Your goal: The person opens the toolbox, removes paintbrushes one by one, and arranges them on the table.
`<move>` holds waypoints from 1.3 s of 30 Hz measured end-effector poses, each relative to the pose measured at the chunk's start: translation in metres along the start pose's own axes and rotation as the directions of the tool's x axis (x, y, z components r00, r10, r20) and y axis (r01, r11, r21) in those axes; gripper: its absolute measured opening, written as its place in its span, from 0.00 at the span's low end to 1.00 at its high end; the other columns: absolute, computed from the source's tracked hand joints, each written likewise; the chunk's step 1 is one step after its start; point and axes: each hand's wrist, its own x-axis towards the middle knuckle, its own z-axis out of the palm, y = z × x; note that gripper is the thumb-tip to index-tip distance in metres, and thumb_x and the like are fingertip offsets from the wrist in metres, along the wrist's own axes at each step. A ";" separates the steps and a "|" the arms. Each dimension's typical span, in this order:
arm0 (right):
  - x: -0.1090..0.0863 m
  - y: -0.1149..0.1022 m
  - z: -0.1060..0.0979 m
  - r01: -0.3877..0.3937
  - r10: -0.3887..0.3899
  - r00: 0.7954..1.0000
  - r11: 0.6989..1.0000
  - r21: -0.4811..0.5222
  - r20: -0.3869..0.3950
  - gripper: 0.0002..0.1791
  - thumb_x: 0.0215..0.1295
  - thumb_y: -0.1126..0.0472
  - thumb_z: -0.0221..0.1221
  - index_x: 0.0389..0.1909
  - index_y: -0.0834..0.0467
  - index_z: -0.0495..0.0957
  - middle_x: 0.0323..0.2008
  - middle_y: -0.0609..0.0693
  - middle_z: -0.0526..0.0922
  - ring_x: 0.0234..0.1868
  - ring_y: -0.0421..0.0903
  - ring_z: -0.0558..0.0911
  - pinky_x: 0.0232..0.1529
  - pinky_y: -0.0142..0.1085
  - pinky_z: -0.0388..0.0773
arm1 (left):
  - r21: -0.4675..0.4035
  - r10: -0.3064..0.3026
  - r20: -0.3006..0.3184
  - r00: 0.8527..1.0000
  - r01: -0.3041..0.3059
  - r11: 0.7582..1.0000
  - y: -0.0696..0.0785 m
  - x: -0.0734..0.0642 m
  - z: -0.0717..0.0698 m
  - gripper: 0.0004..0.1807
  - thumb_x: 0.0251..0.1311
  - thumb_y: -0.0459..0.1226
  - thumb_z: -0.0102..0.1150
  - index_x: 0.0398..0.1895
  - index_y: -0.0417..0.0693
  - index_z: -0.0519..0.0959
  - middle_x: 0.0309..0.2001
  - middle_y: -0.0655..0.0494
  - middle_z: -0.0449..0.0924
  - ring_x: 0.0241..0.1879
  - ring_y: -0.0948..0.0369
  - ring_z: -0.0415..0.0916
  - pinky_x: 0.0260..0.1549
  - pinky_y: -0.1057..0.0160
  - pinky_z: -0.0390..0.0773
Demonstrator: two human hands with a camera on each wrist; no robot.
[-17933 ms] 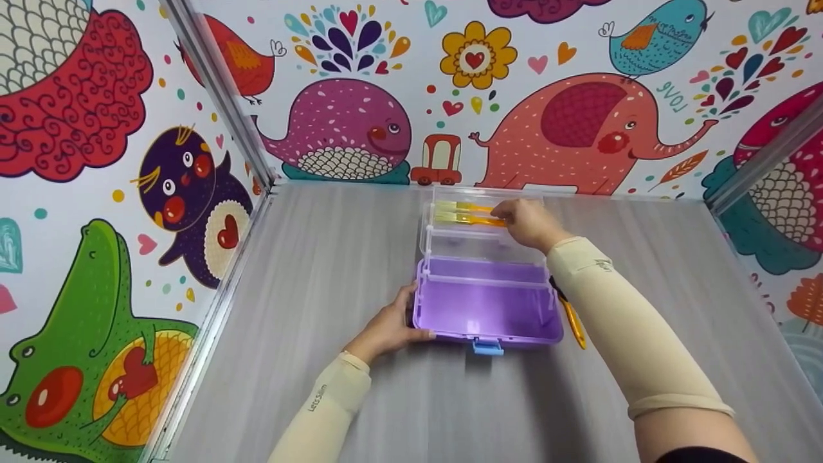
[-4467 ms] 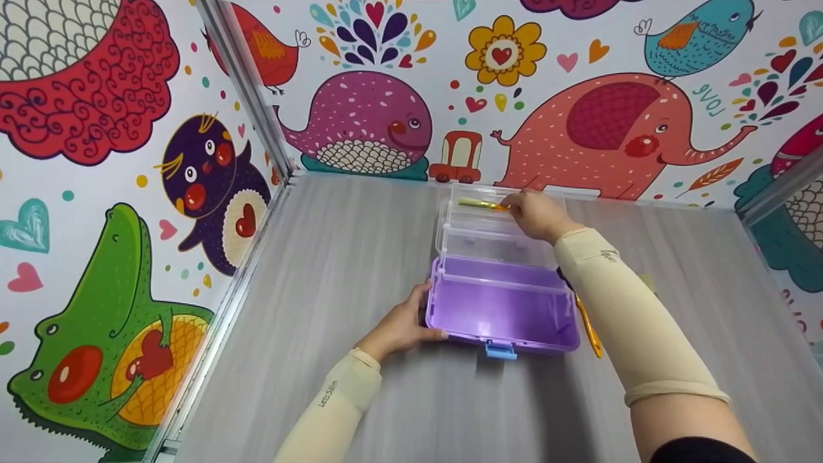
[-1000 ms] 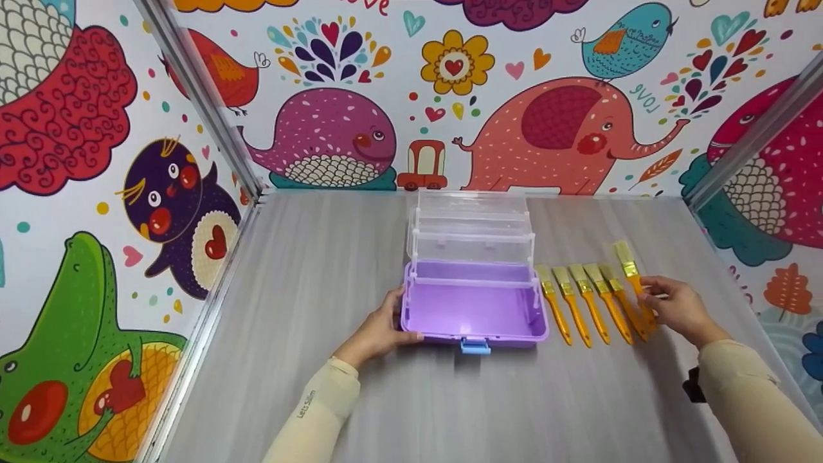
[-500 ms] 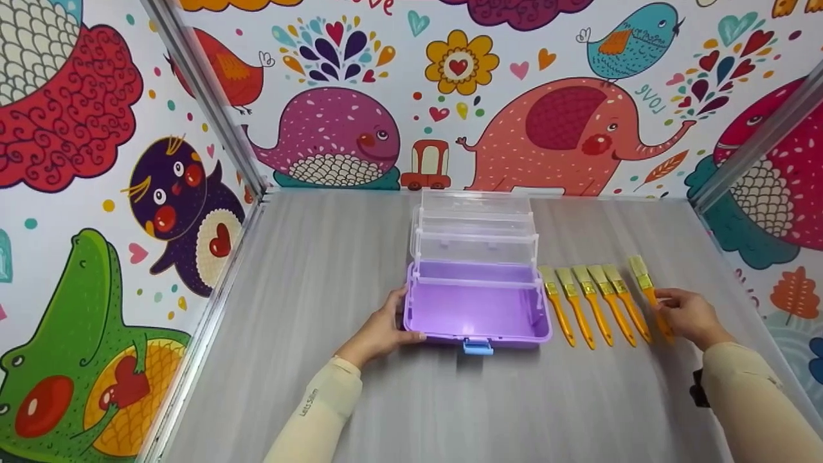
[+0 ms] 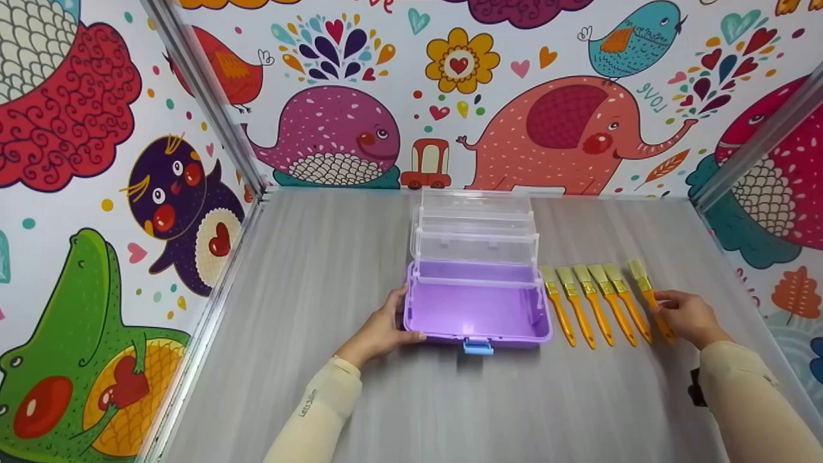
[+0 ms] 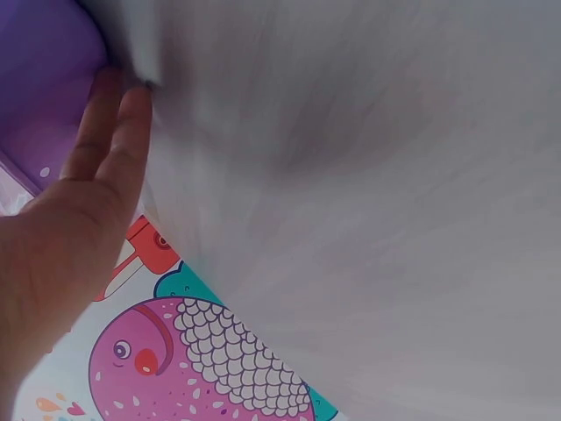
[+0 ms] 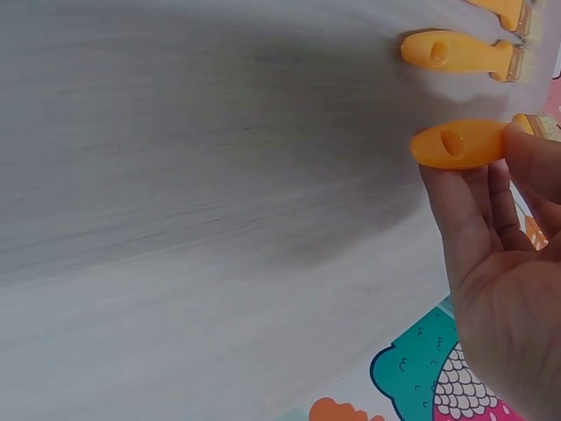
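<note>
A purple plastic box stands with its clear folding trays raised behind it and no brushes inside. My left hand holds its left front corner, thumb on the front rim; in the left wrist view the fingers lie along the side. My right hand pinches the orange handle of a flat paintbrush, bristles pointing away, low over the table. In the right wrist view thumb and fingers meet on that handle. Several matching paintbrushes lie in a row between box and right hand.
A blue latch hangs off the box's front. The grey table meets a patterned back wall and left wall, joined by a metal corner strip.
Earlier, my right hand was at the trays, with brushes still in them; now the trays are bare and brushes lie in a row. Lately the held brush shifted right and down. My left hand stayed.
</note>
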 end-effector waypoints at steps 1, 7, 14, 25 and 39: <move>0.001 0.000 0.000 0.001 -0.001 1.000 1.000 -0.003 0.003 0.37 0.72 0.52 0.59 0.73 0.68 0.58 0.65 0.73 0.61 0.54 0.61 0.69 0.55 0.47 0.76 | 0.003 0.001 -0.001 1.000 -0.001 1.000 0.000 0.000 0.000 0.57 0.47 0.40 0.79 0.77 0.45 0.52 0.63 0.37 0.72 0.60 0.46 0.72 0.64 0.45 0.63; 0.004 -0.002 0.004 -0.007 0.007 1.000 0.999 -0.038 -0.007 0.33 0.73 0.57 0.55 0.71 0.69 0.60 0.64 0.75 0.62 0.54 0.64 0.69 0.56 0.51 0.75 | 0.027 -0.017 -0.001 1.000 0.017 0.999 0.000 0.000 0.000 0.57 0.47 0.41 0.79 0.77 0.46 0.51 0.60 0.39 0.74 0.57 0.47 0.74 0.63 0.45 0.65; 0.002 -0.009 0.012 0.000 -0.008 0.998 0.993 -0.116 -0.061 0.30 0.71 0.59 0.55 0.68 0.70 0.64 0.61 0.74 0.67 0.52 0.63 0.72 0.51 0.52 0.78 | 0.023 -0.031 0.008 0.999 0.031 0.999 0.000 0.000 0.000 0.57 0.48 0.42 0.79 0.77 0.46 0.52 0.61 0.39 0.74 0.57 0.48 0.73 0.62 0.46 0.65; 0.002 -0.010 0.013 -0.034 0.025 0.998 0.989 -0.143 -0.060 0.31 0.67 0.57 0.58 0.66 0.69 0.67 0.57 0.70 0.73 0.47 0.60 0.73 0.49 0.55 0.76 | 0.055 -0.048 -0.002 0.999 0.048 0.997 0.001 -0.001 0.000 0.57 0.47 0.43 0.79 0.77 0.47 0.52 0.60 0.42 0.75 0.58 0.48 0.73 0.62 0.46 0.66; 0.003 -0.011 0.016 -0.048 0.015 0.991 0.968 -0.246 -0.134 0.28 0.65 0.59 0.55 0.62 0.72 0.69 0.51 0.69 0.76 0.44 0.62 0.73 0.47 0.58 0.74 | 0.067 -0.038 -0.002 0.999 0.038 0.997 0.002 -0.001 0.000 0.57 0.48 0.42 0.79 0.77 0.47 0.52 0.62 0.41 0.74 0.59 0.48 0.72 0.63 0.46 0.64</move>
